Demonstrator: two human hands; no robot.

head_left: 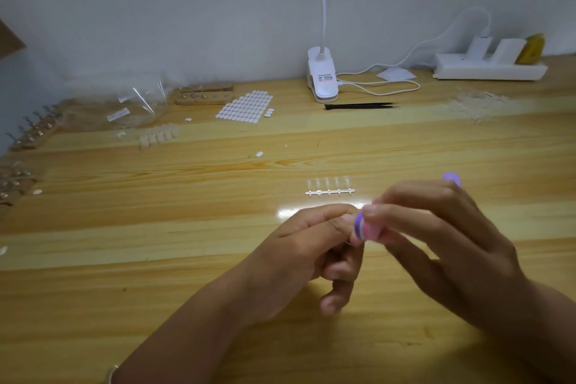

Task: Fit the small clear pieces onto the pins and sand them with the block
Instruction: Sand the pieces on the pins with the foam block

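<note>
In the lower centre of the frame, left hand [311,243] and right hand [452,243] raised close together above the wooden surface [187,274]. Right fingers curled around a sanding block [366,229], purple and pink, its near end turned to the left hand, its far end showing past the knuckles. Left thumb and forefinger pressed together right at that near end; too blurred to tell if something small is pinched there; other left fingers loosely curled below. Just above the hands in the frame, flat on the surface, a strip of small clear pieces [330,188], five on one bar. Toward the upper left, more rows of clear pieces [159,135], a sheet of white oval stickers [246,106], a wooden pin holder [202,95] beside it, and more pin racks [34,131] along the left edge. At the upper centre, a white clip lamp [322,78] with black tweezers [358,106] just below it; at the upper right, a white power strip [489,68] against the wall.
</note>
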